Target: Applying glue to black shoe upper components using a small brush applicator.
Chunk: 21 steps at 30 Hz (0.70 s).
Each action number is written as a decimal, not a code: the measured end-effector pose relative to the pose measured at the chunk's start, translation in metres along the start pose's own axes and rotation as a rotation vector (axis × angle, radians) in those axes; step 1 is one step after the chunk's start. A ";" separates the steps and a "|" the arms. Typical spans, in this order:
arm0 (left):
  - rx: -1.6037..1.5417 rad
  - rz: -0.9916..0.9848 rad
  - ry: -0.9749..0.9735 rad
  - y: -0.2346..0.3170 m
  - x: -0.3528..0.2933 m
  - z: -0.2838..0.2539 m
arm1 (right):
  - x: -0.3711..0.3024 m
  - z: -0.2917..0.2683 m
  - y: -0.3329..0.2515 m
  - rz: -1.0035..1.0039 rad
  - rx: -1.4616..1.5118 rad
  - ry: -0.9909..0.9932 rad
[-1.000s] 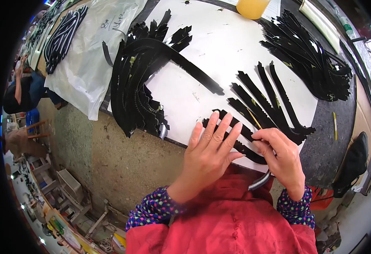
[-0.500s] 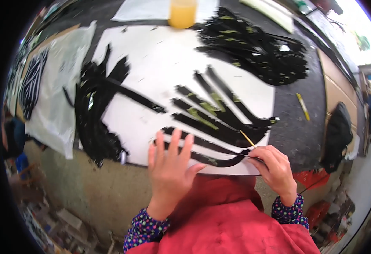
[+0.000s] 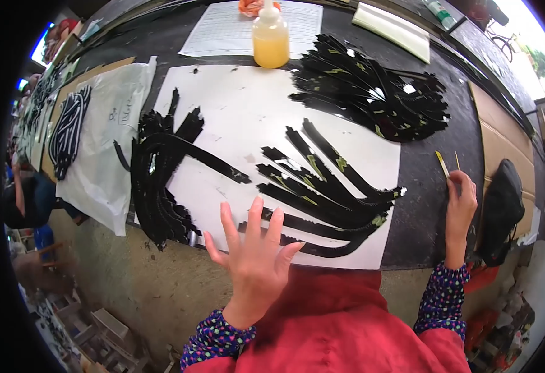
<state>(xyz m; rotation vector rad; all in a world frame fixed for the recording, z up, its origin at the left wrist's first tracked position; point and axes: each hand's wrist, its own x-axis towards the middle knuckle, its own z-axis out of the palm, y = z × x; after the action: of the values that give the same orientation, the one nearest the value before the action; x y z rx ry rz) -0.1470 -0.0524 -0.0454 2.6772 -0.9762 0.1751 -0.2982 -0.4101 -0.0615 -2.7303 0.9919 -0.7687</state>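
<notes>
My left hand [image 3: 254, 264] is open, fingers spread, at the near edge of a white board [image 3: 229, 99]. Its fingertips lie by the ends of the lower black strips [image 3: 322, 225], which fan out with notched edges and yellow-green patches. Beyond the board's right edge, my right hand [image 3: 460, 202] is closed around a thin pale stick [image 3: 457, 160] that pokes up past the fingers. Its fingertips also meet the lower end of a slim yellow tool [image 3: 441, 164] on the dark table; whether they grip it I cannot tell.
Black strips lie heaped at left [image 3: 160, 174] and far right [image 3: 378, 93]. A bottle of amber liquid [image 3: 270, 46] stands behind the board, near a printed sheet [image 3: 216, 31]. Right are cardboard [image 3: 502, 127] and a black cloth item [image 3: 501, 199]; left, a white plastic bag [image 3: 107, 143].
My right hand has moved right, from the joined ends of the fanned strips to the yellow tool, carrying the stick. My left hand stays near the strip ends, fingers spread wider.
</notes>
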 end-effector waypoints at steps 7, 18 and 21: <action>-0.113 0.322 0.037 -0.015 0.075 0.011 | 0.000 0.001 0.003 0.168 0.175 -0.024; -0.014 0.370 -0.143 -0.031 0.117 0.039 | 0.015 0.028 -0.189 -0.036 0.884 -0.324; -0.045 0.340 -0.142 -0.030 0.119 0.040 | 0.018 0.056 -0.194 0.015 0.895 -0.342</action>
<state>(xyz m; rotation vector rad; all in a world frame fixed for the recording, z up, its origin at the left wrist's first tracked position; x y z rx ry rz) -0.0363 -0.1151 -0.0654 2.4911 -1.4580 0.0312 -0.1490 -0.2739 -0.0455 -1.9640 0.4281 -0.5275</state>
